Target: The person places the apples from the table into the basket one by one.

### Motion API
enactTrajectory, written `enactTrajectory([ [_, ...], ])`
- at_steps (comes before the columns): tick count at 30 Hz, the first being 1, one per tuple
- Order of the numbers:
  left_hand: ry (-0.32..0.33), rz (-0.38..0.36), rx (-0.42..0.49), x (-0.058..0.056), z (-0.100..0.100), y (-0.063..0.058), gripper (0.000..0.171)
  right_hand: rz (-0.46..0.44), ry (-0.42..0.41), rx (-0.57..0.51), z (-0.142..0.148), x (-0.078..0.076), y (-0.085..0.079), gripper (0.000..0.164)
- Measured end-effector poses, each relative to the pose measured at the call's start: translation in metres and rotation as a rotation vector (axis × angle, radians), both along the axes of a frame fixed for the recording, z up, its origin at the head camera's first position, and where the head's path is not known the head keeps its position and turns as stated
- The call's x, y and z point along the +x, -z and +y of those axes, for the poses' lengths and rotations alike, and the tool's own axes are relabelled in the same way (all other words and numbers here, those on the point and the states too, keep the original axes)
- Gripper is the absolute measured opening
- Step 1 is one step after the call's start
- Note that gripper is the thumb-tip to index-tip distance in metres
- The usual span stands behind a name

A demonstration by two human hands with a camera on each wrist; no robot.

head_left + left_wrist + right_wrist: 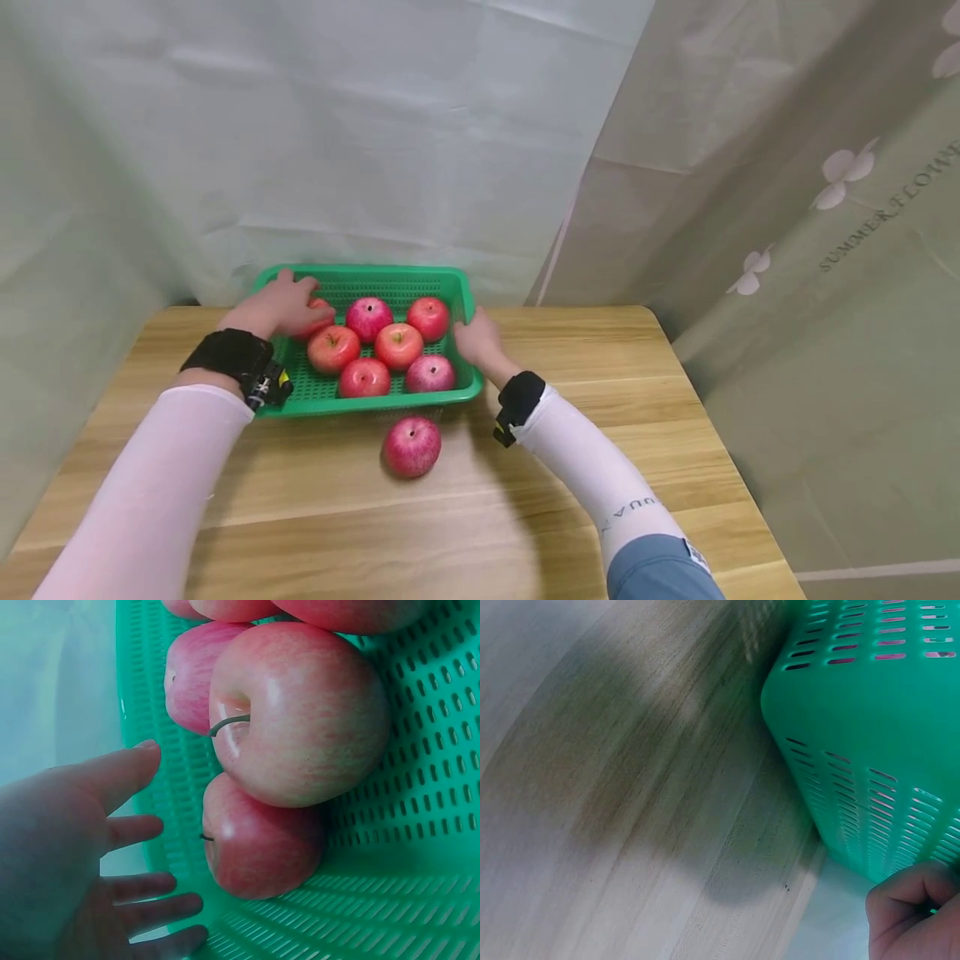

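A green perforated basket (pixel 330 407) holds several red and pink apples. My left hand (pixel 281 307) hovers over its back left corner, fingers extended beside the leftmost apple (pixel 262 844). The left wrist view shows a gap between those fingertips and the apple. A larger apple with a curved stem (pixel 300 712) leans close against it. At the basket's right side, my right hand (pixel 480 340) grips the rim, its thumb and a curled finger (pixel 926 881) showing in the right wrist view. One dark pink apple (pixel 412 447) sits on the table in front of the basket.
The wooden table (pixel 600 417) extends to both sides and in front of the basket. Close behind the basket hangs a pale curtain (pixel 375 167); another with printed flowers (pixel 843 177) hangs along the right side.
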State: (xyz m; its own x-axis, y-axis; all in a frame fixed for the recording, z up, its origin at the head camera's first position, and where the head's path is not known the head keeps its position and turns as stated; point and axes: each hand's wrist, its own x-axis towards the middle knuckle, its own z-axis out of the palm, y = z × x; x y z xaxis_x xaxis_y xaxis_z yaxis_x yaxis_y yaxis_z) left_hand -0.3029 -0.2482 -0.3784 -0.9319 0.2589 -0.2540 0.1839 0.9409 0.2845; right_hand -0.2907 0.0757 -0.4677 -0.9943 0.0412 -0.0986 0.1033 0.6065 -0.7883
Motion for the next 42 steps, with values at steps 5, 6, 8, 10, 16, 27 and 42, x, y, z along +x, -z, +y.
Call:
enactTrajectory([
  [5, 0.013, 0.013, 0.005, 0.001, 0.000, -0.004, 0.073, -0.001, 0.004, -0.009, 0.002, 0.000, 0.002, 0.034],
  [6, 0.018, 0.021, 0.008, 0.002, 0.000, -0.004, 0.073, -0.004, 0.006, -0.009, 0.002, 0.000, 0.002, 0.034],
  [8, 0.031, 0.048, 0.025, 0.002, -0.001, -0.003, 0.072, -0.008, 0.012, -0.008, 0.001, 0.000, 0.003, 0.035],
  [10, 0.041, 0.089, 0.044, 0.002, -0.001, -0.003, 0.071, -0.011, 0.016, -0.008, 0.001, 0.001, 0.003, 0.034],
  [16, 0.074, 0.266, 0.116, 0.016, 0.000, -0.007, 0.062, -0.007, 0.006, -0.010, 0.000, 0.000, 0.004, 0.031],
  [27, 0.128, 0.401, 0.186, 0.045, 0.016, -0.019, 0.053, -0.010, 0.012, -0.027, 0.003, 0.001, 0.000, 0.035],
  [42, 0.386, 0.592, 0.254, 0.103, 0.057, -0.015, 0.047, -0.025, 0.009, -0.028, 0.000, 0.002, 0.000, 0.041],
])
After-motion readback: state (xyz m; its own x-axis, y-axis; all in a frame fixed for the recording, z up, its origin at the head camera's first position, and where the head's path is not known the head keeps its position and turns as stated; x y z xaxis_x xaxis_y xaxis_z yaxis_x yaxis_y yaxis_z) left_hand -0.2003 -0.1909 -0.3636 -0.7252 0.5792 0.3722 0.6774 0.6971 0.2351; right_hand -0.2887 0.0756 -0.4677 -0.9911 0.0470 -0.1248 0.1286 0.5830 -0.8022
